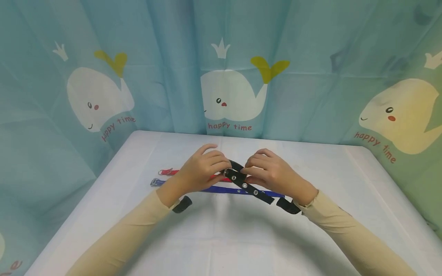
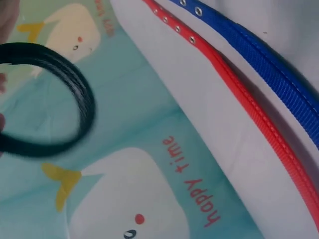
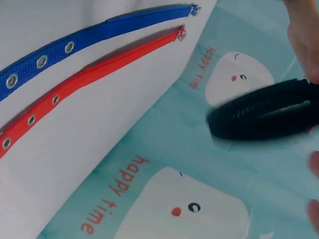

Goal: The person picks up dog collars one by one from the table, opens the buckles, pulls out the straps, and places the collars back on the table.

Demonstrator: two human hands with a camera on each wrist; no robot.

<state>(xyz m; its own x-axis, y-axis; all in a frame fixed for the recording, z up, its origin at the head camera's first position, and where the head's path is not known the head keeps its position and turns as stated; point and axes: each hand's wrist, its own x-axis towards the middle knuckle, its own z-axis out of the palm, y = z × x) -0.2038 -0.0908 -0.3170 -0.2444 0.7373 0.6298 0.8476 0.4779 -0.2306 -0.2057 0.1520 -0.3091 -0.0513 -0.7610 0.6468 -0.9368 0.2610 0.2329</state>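
Observation:
Both hands hold a black collar (image 1: 244, 186) with metal eyelets, raised above the table and bent into a loop. My left hand (image 1: 203, 168) pinches it at the buckle (image 1: 226, 172), thumb below and fingers above. The right hand (image 1: 269, 168) grips the loop's other side with curled fingers. From between the hands, the eyeletted free end hangs down to the right. In the left wrist view the loop (image 2: 85, 99) appears round; in the right wrist view the black loop (image 3: 224, 124) looks flat and blurred, with fingertips at the right edge.
Under the hands, a blue collar (image 1: 221, 189) and a red collar (image 1: 169, 172) lie stretched out on the white-covered table (image 1: 214, 237), side by side. Behind the table hangs a blue-green curtain (image 1: 179, 76) with whale prints. Black bands (image 1: 288, 206) sit at both wrists.

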